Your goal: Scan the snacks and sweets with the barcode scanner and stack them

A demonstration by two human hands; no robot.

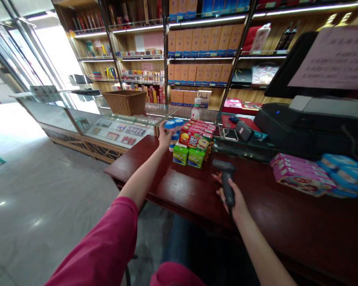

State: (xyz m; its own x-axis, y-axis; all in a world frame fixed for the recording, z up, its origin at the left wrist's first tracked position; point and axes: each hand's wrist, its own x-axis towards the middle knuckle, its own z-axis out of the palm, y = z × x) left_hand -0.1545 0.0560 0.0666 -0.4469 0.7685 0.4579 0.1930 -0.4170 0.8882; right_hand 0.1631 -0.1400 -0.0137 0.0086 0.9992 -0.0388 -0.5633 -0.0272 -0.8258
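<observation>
My left hand (pixel 164 137) reaches to the far side of the counter, its fingers closed around a blue-lidded jar (pixel 170 125) at the top of a small stack. More blue-lidded jars (pixel 179 122) stand right beside it. In my right hand (pixel 237 200) is a black barcode scanner (pixel 226 178), gripped by its handle with the head pointing away from me. Between the hands, two green packs (pixel 187 156) sit in front of a pile of red snack boxes (pixel 195 139).
Pink boxes (pixel 301 174) and blue packs (pixel 346 172) lie on the wooden counter (pixel 179 186) at right. Behind stand a clear bottle (pixel 196 109), phones (pixel 230 134), a monitor (pixel 292 63) and a black machine (pixel 277 123). A wicker basket (pixel 125 102) rests on the glass case (pixel 113 127).
</observation>
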